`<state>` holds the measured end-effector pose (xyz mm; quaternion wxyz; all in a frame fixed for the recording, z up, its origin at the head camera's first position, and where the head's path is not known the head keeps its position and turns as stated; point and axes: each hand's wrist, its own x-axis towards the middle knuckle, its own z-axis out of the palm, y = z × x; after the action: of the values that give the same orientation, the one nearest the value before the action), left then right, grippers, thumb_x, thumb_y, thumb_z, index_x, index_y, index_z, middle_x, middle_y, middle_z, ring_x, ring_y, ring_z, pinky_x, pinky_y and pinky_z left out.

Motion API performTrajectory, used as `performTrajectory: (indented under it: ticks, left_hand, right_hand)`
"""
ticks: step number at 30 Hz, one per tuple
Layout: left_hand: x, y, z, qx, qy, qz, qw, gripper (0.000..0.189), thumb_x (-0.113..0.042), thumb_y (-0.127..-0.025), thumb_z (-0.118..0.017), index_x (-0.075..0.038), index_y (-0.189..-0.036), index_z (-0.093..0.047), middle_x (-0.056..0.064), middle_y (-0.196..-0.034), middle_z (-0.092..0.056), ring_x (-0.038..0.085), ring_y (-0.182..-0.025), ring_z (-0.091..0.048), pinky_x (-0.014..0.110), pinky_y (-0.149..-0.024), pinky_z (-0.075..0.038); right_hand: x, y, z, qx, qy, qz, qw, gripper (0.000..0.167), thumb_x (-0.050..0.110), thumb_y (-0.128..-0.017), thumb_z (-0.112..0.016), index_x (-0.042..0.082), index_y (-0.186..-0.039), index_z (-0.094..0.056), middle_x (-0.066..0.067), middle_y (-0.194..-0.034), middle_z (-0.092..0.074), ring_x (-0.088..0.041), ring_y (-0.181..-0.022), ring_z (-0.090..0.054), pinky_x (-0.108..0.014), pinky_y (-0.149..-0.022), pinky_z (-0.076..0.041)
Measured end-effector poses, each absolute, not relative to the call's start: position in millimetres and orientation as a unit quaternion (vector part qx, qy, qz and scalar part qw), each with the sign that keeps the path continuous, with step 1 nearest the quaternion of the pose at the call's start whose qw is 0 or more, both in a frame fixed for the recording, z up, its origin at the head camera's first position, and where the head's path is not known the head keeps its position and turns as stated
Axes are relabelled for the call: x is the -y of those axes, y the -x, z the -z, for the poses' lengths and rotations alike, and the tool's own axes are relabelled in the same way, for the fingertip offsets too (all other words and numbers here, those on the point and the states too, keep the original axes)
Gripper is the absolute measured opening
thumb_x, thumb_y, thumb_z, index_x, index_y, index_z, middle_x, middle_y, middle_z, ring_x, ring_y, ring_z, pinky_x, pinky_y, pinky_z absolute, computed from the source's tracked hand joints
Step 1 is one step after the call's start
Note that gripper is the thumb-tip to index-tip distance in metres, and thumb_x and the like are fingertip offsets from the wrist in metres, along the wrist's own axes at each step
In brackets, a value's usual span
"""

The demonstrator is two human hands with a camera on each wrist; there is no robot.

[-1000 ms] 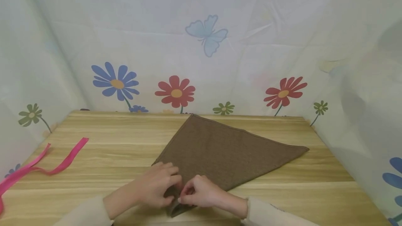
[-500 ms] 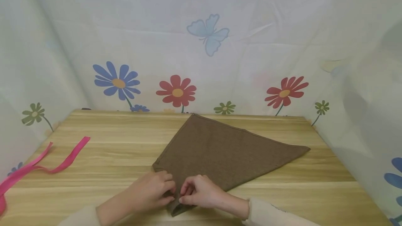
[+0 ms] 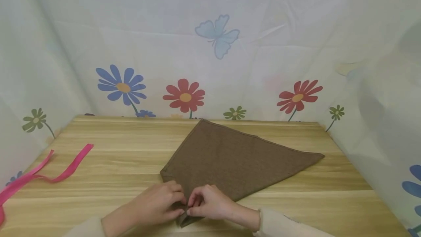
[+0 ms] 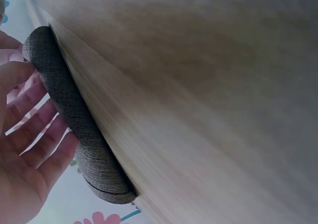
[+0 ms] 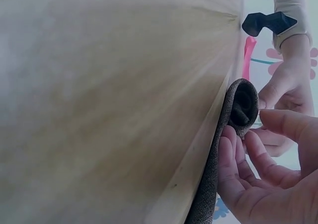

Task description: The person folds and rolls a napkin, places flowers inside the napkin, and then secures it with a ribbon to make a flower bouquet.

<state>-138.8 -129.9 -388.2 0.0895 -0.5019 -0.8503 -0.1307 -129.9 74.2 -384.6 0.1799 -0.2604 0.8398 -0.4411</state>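
Note:
A brown cloth lies on the table, flat and pointed at its far and right corners. Its near edge is rolled up, and this roll runs as a thick tube in the left wrist view. In the right wrist view its open end shows coiled layers. My left hand holds the roll from the left, thumb near the end and fingers spread along its side. Close beside it, my right hand pinches the roll's near end between thumb and fingers. The fingers partly cover the rolled part in the head view.
A pink ribbon lies in loose curves at the table's left side. The wood-grain table ends at a pale curtain printed with flowers and a butterfly, which also hangs along both sides.
My left hand has slid back towards me along the cloth's edge, uncovering its left corner, then come in close to my right hand. The right hand has barely moved.

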Motion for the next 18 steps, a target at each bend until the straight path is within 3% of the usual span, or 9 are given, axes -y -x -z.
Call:
performTrajectory:
  ticks: [7, 13, 18]
  left_hand:
    - [132.9, 135.8, 386.2, 0.850, 0.506, 0.135, 0.067, 0.019, -0.028, -0.079, -0.067, -0.014, -0.092, -0.067, -0.008, -0.092, -0.060, 0.006, -0.086, -0.054, 0.022, -0.071, -0.048]
    - [137.1, 136.6, 383.6, 0.844, 0.519, 0.120, 0.058, 0.030, -0.011, -0.067, -0.068, -0.014, -0.097, -0.066, -0.006, -0.098, -0.060, 0.010, -0.091, -0.054, 0.025, -0.075, -0.048]
    - [136.4, 141.8, 386.5, 0.829, 0.543, 0.090, 0.102, 0.037, -0.001, -0.060, -0.065, -0.016, -0.094, -0.064, -0.006, -0.097, -0.060, 0.011, -0.092, -0.054, 0.025, -0.074, -0.048]
  right_hand:
    - [-74.4, 128.7, 385.2, -0.838, 0.266, 0.439, 0.184, 0.008, 0.008, -0.075, -0.070, 0.005, -0.079, -0.064, 0.006, -0.065, -0.059, 0.002, -0.053, -0.049, -0.014, -0.052, -0.043]
    - [-76.3, 129.7, 386.1, -0.834, 0.290, 0.432, 0.183, 0.009, 0.010, -0.076, -0.069, 0.004, -0.079, -0.063, 0.011, -0.064, -0.057, 0.003, -0.052, -0.049, -0.014, -0.050, -0.042]
    - [-75.7, 129.4, 386.2, -0.833, 0.279, 0.441, 0.183, 0.008, 0.009, -0.076, -0.070, 0.005, -0.077, -0.064, 0.010, -0.063, -0.057, 0.003, -0.052, -0.049, -0.014, -0.049, -0.041]
